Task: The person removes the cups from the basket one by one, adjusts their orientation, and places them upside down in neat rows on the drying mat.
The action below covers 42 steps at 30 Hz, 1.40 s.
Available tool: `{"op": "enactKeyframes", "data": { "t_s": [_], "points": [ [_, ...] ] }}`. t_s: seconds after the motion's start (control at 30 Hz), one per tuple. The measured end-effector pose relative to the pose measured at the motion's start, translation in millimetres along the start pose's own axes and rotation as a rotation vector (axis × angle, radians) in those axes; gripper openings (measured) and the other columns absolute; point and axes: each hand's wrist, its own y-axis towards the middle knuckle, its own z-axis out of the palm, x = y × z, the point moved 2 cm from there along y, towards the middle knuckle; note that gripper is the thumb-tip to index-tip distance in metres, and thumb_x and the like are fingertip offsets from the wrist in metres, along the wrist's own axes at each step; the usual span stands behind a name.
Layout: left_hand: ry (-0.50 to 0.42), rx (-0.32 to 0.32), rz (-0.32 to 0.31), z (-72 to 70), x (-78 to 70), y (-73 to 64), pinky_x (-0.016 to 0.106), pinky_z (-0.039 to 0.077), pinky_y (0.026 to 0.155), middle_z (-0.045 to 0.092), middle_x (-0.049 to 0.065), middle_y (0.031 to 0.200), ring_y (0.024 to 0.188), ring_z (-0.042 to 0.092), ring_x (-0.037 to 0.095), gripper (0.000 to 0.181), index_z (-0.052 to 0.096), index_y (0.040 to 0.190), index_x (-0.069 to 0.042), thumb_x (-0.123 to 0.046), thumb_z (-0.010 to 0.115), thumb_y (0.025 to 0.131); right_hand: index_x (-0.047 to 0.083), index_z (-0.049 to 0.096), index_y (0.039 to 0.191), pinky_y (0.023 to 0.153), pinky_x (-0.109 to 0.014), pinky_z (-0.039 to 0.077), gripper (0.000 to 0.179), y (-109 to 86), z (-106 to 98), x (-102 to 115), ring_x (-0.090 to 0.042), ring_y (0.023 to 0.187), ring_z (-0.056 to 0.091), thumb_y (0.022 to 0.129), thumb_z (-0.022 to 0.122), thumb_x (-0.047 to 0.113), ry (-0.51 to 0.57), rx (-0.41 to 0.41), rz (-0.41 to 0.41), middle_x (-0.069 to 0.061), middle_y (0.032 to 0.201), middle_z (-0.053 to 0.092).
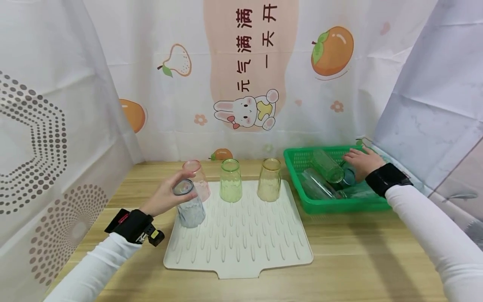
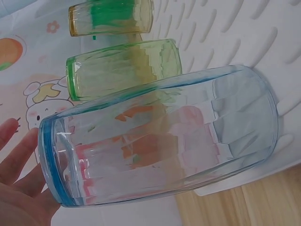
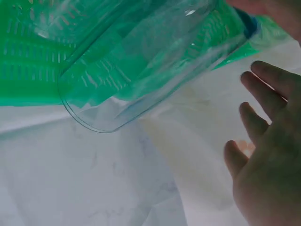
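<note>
A pale blue drinking glass (image 1: 191, 214) stands upside down on the white draining tray (image 1: 241, 239), near its left edge. My left hand (image 1: 166, 195) is around its raised base, thumb on the near side; in the left wrist view the fingers are spread and fairly straight beside the blue rim. Behind stand upturned pink (image 1: 203, 186), green (image 1: 231, 184) and yellow (image 1: 269, 182) glasses. Over the right side of the green basket (image 1: 320, 206), my right hand (image 1: 364, 162) reaches to a blue-based glass (image 3: 188, 52). In the right wrist view its fingers are extended, apart from the glass.
Inside the basket lie more glasses, including a green one (image 1: 328, 167) and a clear one (image 1: 318, 184). The wooden table (image 1: 339, 260) runs in front. Printed curtains (image 1: 170, 105) hang behind and at both sides.
</note>
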Motion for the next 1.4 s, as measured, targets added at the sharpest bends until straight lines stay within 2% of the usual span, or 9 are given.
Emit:
{"op": "enactKeyframes", "data": {
  "t_s": [0.3,0.5,0.57,0.67,0.77,0.93,1.03,1.2,1.4],
  "points": [
    [0.018,0.006,0.02,4.3,-0.4,0.3,0.058,0.029,0.106,0.053,0.023,0.129,0.13,0.04,0.037,0.052,0.051,0.128,0.006,-0.003,0.075,0.083,-0.007,0.059,0.121,0.104,-0.064,0.025,0.058,-5.9,23.0,8.3,-0.049,0.119,0.045,0.067,0.081,-0.004,-0.056,0.046,0.03,-0.03,0.123,0.055],
    [0.027,0.012,0.003,4.0,-0.6,0.0,0.057,0.028,0.106,0.054,0.02,0.131,0.129,0.041,0.035,0.053,0.052,0.13,0.004,-0.006,0.076,0.083,-0.008,0.06,0.118,0.098,-0.063,0.033,0.049,-7.3,25.3,9.3,-0.047,0.111,0.053,0.072,0.075,-0.012,-0.061,0.009,0.024,-0.029,0.116,0.059],
    [0.017,0.015,0.004,4.4,0.2,-0.1,0.057,0.028,0.107,0.054,0.02,0.131,0.129,0.041,0.036,0.054,0.052,0.13,0.004,-0.007,0.076,0.083,-0.007,0.062,0.115,0.091,-0.059,0.042,0.046,-7.1,24.5,10.1,-0.046,0.106,0.056,0.072,0.075,-0.013,-0.066,-0.006,0.022,-0.028,0.113,0.061],
    [0.005,0.013,0.012,6.1,1.4,-0.2,0.057,0.028,0.107,0.054,0.02,0.13,0.128,0.042,0.036,0.054,0.052,0.129,0.004,-0.006,0.077,0.082,-0.005,0.064,0.112,0.071,-0.049,0.052,0.044,-7.4,23.7,10.6,-0.044,0.097,0.06,0.07,0.076,-0.014,-0.063,-0.033,0.021,-0.026,0.107,0.063],
    [0.0,0.005,0.022,8.3,2.6,-0.4,0.058,0.028,0.106,0.054,0.02,0.129,0.128,0.042,0.036,0.052,0.053,0.128,0.003,-0.005,0.077,0.082,-0.004,0.065,0.11,0.057,-0.042,0.052,0.046,-7.9,23.7,8.3,-0.042,0.092,0.061,0.067,0.078,-0.015,-0.041,-0.045,0.01,-0.024,0.104,0.064],
    [0.006,-0.011,0.038,8.4,4.0,-0.2,0.059,0.028,0.106,0.055,0.022,0.127,0.127,0.043,0.037,0.05,0.053,0.127,0.004,-0.003,0.076,0.082,-0.004,0.064,0.113,0.049,-0.036,0.047,0.055,-10.0,19.7,-1.4,-0.044,0.092,0.06,0.062,0.08,-0.016,0.052,-0.028,0.014,-0.024,0.104,0.064],
    [0.011,-0.019,0.035,7.0,2.8,-0.6,0.058,0.029,0.106,0.055,0.023,0.127,0.127,0.043,0.037,0.051,0.053,0.127,0.004,-0.003,0.076,0.082,-0.006,0.062,0.117,0.049,-0.038,0.047,0.059,-11.0,10.1,-6.8,-0.047,0.093,0.059,0.061,0.081,-0.011,0.127,-0.002,0.04,-0.027,0.105,0.063],
    [0.025,-0.019,-0.004,5.4,0.3,-2.7,0.057,0.029,0.106,0.055,0.02,0.129,0.127,0.043,0.035,0.052,0.053,0.128,0.002,-0.008,0.077,0.083,-0.01,0.058,0.122,0.06,-0.046,0.051,0.067,-12.6,-12.5,-11.7,-0.047,0.093,0.058,0.063,0.085,0.001,0.202,0.029,0.065,-0.03,0.11,0.06],
    [0.06,-0.032,0.002,3.0,-0.1,-3.1,0.058,0.03,0.105,0.056,0.02,0.128,0.126,0.044,0.037,0.051,0.053,0.128,0.003,-0.007,0.076,0.084,-0.009,0.058,0.122,0.066,-0.054,0.051,0.068,-7.6,-43.6,-6.4,-0.046,0.093,0.059,0.063,0.088,0.008,0.178,-0.049,0.003,-0.029,0.112,0.06]
  ]
}}
